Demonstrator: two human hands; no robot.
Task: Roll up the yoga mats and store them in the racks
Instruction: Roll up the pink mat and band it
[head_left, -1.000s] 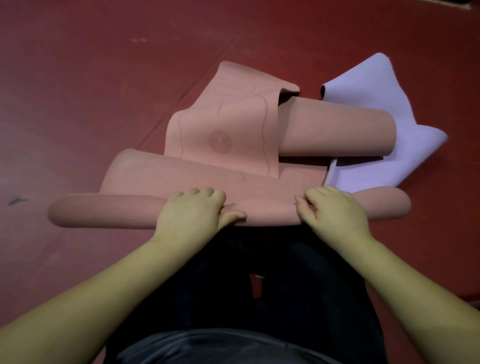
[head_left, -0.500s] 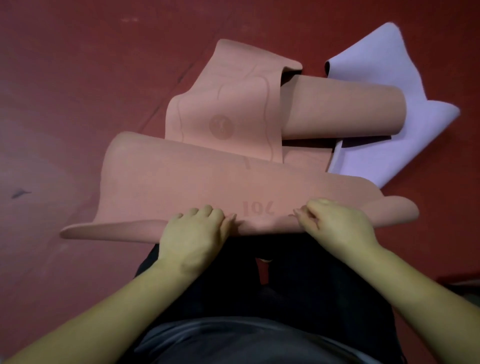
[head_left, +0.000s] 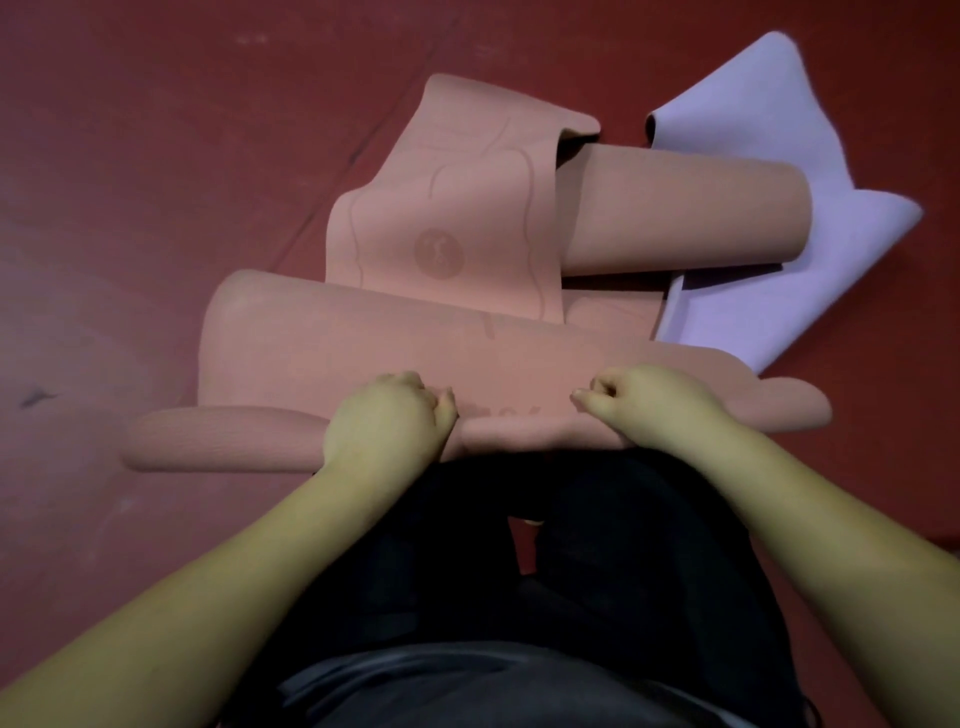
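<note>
The pink yoga mat (head_left: 363, 338) lies crumpled on the red floor (head_left: 156, 156), its near edge curled into a low roll just in front of the person's knees; bare floor opens to the left and far side. The left hand (head_left: 387, 418) and right hand (head_left: 647, 402) both grip that rolled edge with curled fingers. A round emblem (head_left: 439, 253) marks a far fold; printing between the hands is unreadable. A lilac yoga mat (head_left: 769, 296) lies partly under the pink mat at far right.

Exercise studio, red floor (head_left: 156, 156), yoga mats (head_left: 363, 332)
</note>
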